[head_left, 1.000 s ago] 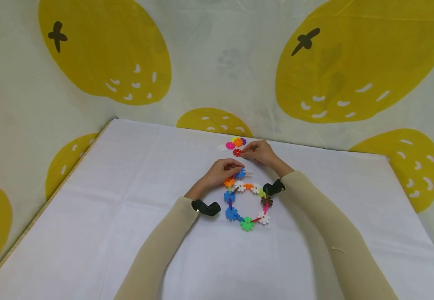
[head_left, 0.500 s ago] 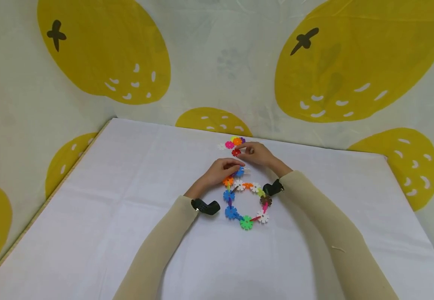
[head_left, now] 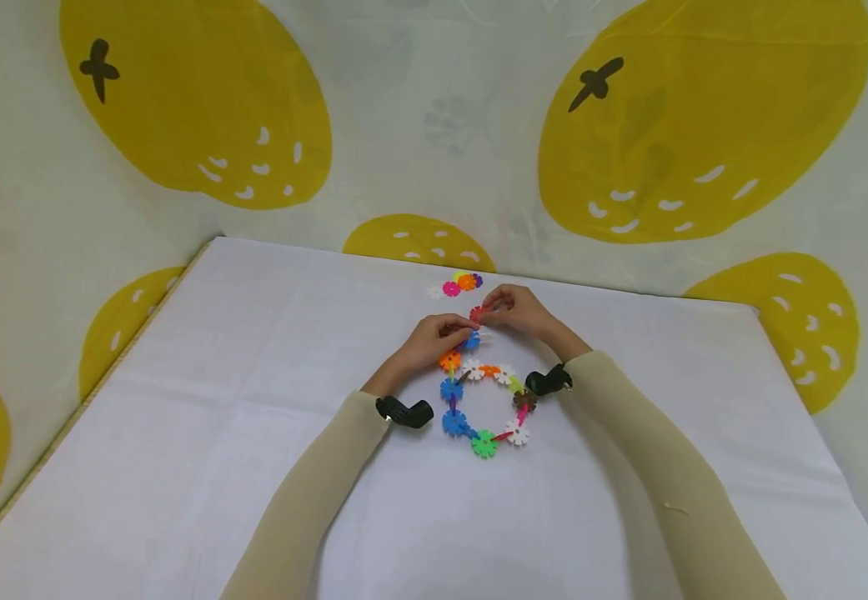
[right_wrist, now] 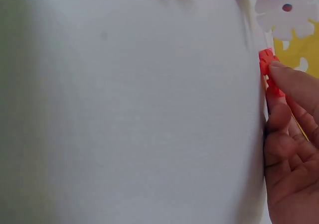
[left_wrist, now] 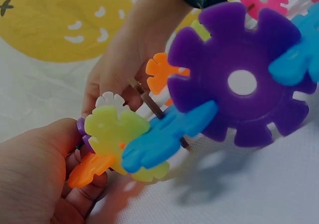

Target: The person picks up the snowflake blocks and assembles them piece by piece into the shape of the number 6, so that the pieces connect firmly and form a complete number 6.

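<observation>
My left hand (head_left: 432, 340) grips the far end of a chain of interlocking notched plastic discs, near a blue disc (head_left: 471, 339). The chain curves round into a ring on the table, with a green disc (head_left: 484, 444) at its near side. In the left wrist view a large purple disc (left_wrist: 204, 92) looms close, with a yellow-green disc (left_wrist: 107, 129) and an orange disc (left_wrist: 89, 170) by the left fingers. Between thumb and fingertips, my right hand (head_left: 519, 315) pinches a red notched disc (head_left: 478, 314), just beyond the left fingertips. A white disc (right_wrist: 271, 9) shows above it in the right wrist view.
Several loose discs, among them a pink disc (head_left: 451, 289) and an orange disc (head_left: 467, 282), lie near the back edge of the white-covered table (head_left: 201, 467). Behind stands a cloth backdrop (head_left: 441, 108) printed with yellow fruit. Each wrist wears a black camera.
My right hand has picked up the red disc from beside the loose pile and brought it nearer the left hand. The left hand keeps its hold on the chain.
</observation>
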Tool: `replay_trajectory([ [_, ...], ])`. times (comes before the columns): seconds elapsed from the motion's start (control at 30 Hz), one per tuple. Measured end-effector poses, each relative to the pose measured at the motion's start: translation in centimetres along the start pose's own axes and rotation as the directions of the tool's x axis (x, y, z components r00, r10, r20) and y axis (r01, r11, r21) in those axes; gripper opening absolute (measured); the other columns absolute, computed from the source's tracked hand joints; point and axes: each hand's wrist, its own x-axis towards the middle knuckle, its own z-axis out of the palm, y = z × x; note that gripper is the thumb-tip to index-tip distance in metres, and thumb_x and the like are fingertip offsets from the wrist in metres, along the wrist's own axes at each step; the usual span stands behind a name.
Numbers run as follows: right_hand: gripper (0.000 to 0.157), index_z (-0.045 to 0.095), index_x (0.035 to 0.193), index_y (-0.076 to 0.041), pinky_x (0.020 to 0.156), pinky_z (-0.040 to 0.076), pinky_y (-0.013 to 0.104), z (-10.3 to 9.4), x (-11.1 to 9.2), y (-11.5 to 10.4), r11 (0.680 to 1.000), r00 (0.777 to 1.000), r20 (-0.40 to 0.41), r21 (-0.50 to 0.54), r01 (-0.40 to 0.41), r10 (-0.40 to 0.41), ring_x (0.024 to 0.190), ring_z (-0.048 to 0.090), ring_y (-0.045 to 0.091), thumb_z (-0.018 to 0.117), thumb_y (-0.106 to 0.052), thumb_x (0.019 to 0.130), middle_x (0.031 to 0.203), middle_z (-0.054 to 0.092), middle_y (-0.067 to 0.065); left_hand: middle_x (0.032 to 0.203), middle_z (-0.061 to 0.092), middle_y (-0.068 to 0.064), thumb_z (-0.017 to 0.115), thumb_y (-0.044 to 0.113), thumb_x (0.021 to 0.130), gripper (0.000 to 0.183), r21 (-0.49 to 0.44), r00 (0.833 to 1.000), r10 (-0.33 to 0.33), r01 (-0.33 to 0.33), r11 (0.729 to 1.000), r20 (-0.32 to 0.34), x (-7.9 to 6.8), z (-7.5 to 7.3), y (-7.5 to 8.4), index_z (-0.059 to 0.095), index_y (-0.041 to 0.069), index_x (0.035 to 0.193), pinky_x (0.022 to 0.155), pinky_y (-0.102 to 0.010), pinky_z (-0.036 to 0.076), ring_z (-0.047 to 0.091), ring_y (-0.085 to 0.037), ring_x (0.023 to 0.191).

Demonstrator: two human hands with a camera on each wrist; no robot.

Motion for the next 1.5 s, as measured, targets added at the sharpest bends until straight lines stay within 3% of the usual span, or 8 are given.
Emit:
replay_trajectory([
  [0.23, 0.035, 0.065, 0.122, -0.003, 0.066, 0.052, 0.021, -0.6, -0.9, 0.7, 0.986, 0.997, 0.050, 0.157, -0.063, 0.056, 0.070, 0.061, 0.017, 0.069, -0.022, 0.093, 0.087, 0.070, 0.007, 0.108, 0.070, -0.007, 0.059, 0.020, 0.099, 0.026, 0.029, 0.999, -0.021, 0.022, 0.999, -0.024, 0.0, 0.0, 0.1, 0.069, 0.007, 0.118, 0.078, -0.022, 0.049, 0.060, -0.014, 0.084],
  [0.5, 0.035, 0.063, 0.117, 0.002, 0.070, 0.053, 0.021, -1.0, -2.3, 1.1, 0.965, 0.992, 0.058, 0.233, -0.122, 0.111, 0.071, 0.062, 0.015, 0.066, -0.024, 0.094, 0.091, 0.071, 0.004, 0.109, 0.070, -0.006, 0.059, 0.021, 0.099, 0.024, 0.034, 0.999, -0.034, 0.036, 0.999, -0.035, 0.0, 0.2, 0.3, 0.070, 0.008, 0.117, 0.079, -0.022, 0.049, 0.061, -0.015, 0.085],
  [0.97, 0.036, 0.057, 0.125, 0.007, 0.070, 0.052, 0.020, -1.4, -3.7, 2.3, 0.916, 0.987, 0.138, 0.379, -0.129, 0.082, 0.070, 0.061, 0.013, 0.062, -0.015, 0.097, 0.094, 0.071, 0.002, 0.110, 0.070, -0.006, 0.060, 0.021, 0.098, 0.024, 0.033, 0.997, -0.056, 0.058, 0.998, -0.058, -0.1, 0.2, 0.5, 0.070, 0.009, 0.117, 0.080, -0.023, 0.050, 0.062, -0.017, 0.088],
  [1.2, 0.033, 0.054, 0.124, 0.010, 0.077, 0.055, 0.023, -1.2, -3.8, 2.5, 0.867, 0.982, 0.177, 0.478, -0.139, 0.060, 0.074, 0.067, 0.014, 0.060, -0.009, 0.097, 0.096, 0.072, 0.003, 0.109, 0.070, -0.007, 0.060, 0.021, 0.098, 0.025, 0.027, 0.997, -0.055, 0.056, 0.998, -0.050, 0.0, 0.2, 0.5, 0.070, 0.008, 0.117, 0.080, -0.023, 0.050, 0.063, -0.017, 0.088],
  [1.5, 0.030, 0.053, 0.121, 0.014, 0.078, 0.056, 0.026, -0.4, -4.0, 1.6, 0.840, 0.985, 0.156, 0.523, -0.145, 0.073, 0.076, 0.070, 0.016, 0.059, -0.002, 0.096, 0.094, 0.073, 0.005, 0.108, 0.070, -0.008, 0.060, 0.020, 0.098, 0.025, 0.038, 0.998, -0.049, 0.050, 0.998, -0.038, 0.0, 0.2, 0.5, 0.070, 0.007, 0.117, 0.079, -0.023, 0.051, 0.062, -0.017, 0.087],
])
